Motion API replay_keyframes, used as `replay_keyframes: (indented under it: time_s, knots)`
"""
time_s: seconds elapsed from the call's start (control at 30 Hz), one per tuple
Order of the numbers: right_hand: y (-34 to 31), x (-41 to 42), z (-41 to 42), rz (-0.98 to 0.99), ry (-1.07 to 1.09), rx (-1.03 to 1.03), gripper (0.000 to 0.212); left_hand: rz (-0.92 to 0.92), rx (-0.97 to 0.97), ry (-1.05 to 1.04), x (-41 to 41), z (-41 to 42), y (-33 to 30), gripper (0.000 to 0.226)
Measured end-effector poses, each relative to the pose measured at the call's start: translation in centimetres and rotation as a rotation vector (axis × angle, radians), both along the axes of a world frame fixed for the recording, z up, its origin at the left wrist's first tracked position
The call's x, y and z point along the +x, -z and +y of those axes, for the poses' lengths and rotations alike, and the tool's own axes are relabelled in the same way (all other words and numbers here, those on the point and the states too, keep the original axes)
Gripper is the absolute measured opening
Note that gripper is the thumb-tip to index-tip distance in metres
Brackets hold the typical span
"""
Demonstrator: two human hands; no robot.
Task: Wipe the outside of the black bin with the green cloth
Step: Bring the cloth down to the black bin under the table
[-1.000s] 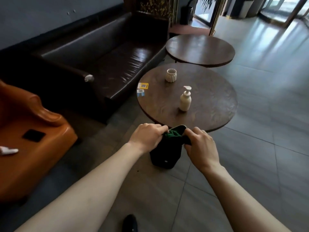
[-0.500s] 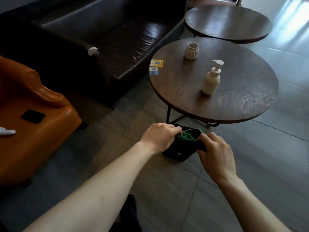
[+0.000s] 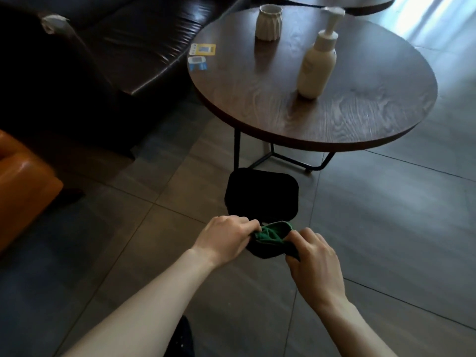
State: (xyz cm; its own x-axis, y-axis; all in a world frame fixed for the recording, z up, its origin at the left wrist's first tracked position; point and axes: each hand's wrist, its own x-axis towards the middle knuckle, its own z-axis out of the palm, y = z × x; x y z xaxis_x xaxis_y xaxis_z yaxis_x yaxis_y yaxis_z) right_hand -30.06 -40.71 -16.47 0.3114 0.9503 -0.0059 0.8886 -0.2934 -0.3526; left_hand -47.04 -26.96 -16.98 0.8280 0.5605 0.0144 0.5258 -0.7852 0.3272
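Green cloth [image 3: 271, 234] bunched in both hands' grip, left hand [image 3: 226, 237] and right hand [image 3: 313, 256], seemingly against the black bin [image 3: 261, 194].

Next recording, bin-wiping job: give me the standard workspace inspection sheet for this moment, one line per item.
Surface: grey tiled floor; the work happens at floor level, beside a round wooden table.
Job's things: black bin stands on the floor by the table's legs; green cloth is bunched between both hands at the bin's near side.
Clutter: pump bottle, ribbed cup and two small cards on the table.
Grippers: left hand and right hand both grip the cloth.
Cables: nothing seen.
Surroundings: dark leather sofa to the left, orange seat at the left edge, second table at the top edge.
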Motion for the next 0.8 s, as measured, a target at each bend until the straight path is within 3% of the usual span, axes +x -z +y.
replay_keyframes:
  time_s: [0.37, 0.6, 0.8]
  knots:
    - [15.7, 1.5, 2.0, 0.018, 0.067, 0.038, 0.04, -0.017, 0.069, 0.119, 2.0, 3.8, 15.5, 0.034]
    - [22.2, 2.2, 2.5, 0.033, 0.093, 0.09, 0.039, 0.025, 0.235, 0.211, 2.9, 8.9, 21.5, 0.076]
    - [25.0, 3.3, 2.3, 0.01, 0.073, 0.222, 0.04, 0.072, 0.214, 0.162, 4.5, 10.6, 24.9, 0.067]
